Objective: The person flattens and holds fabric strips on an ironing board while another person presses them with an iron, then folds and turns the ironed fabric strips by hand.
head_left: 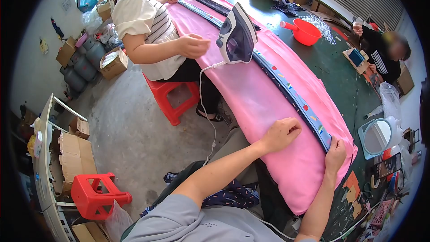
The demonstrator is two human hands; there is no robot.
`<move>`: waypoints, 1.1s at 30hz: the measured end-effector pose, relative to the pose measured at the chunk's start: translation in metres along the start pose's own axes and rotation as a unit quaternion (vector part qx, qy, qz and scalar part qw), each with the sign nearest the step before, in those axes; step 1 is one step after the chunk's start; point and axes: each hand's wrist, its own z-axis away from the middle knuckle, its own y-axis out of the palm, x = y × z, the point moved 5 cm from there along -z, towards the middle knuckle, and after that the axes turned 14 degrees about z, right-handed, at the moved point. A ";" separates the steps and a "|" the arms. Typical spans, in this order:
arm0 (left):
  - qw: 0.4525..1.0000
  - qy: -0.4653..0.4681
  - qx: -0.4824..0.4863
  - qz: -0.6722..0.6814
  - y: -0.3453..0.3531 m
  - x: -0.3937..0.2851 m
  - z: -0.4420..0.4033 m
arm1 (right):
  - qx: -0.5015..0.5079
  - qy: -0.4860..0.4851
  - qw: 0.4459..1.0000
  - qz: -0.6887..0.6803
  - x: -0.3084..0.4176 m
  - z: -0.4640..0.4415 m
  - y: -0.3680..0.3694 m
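A long blue fabric strip with coloured printed motifs lies lengthwise over the pink cloth. At its near end my right hand grips the strip between thumb and fingers. My left hand is over the pink cloth, left of the strip, its fingers curled in with nothing showing in them. Farther up, a white and dark steam iron stands upright by the strip, its cord hanging off the table's left side. A co-worker's hand is just left of the iron.
A co-worker sits on a red stool at the left edge, another hand at the strip's far end. A dark strip lies there too. On the green table is a red dipper. Another person works at far right, near a round mirror.
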 end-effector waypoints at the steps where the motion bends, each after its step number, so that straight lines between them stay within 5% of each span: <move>1: 1.000 -0.001 0.001 0.003 0.000 0.000 0.000 | -0.002 -0.002 1.000 0.003 0.000 0.000 0.000; 26: 0.999 -0.031 -0.030 0.021 -0.022 0.004 -0.032 | 0.046 0.001 0.990 0.130 0.013 0.014 0.010; 30: 0.981 0.085 -0.122 -0.127 -0.053 0.000 -0.066 | 0.038 -0.011 0.989 0.142 0.016 0.016 0.008; 33: 0.951 0.087 -0.097 -0.281 -0.072 0.019 -0.099 | 0.030 -0.033 0.990 0.137 0.019 0.017 0.005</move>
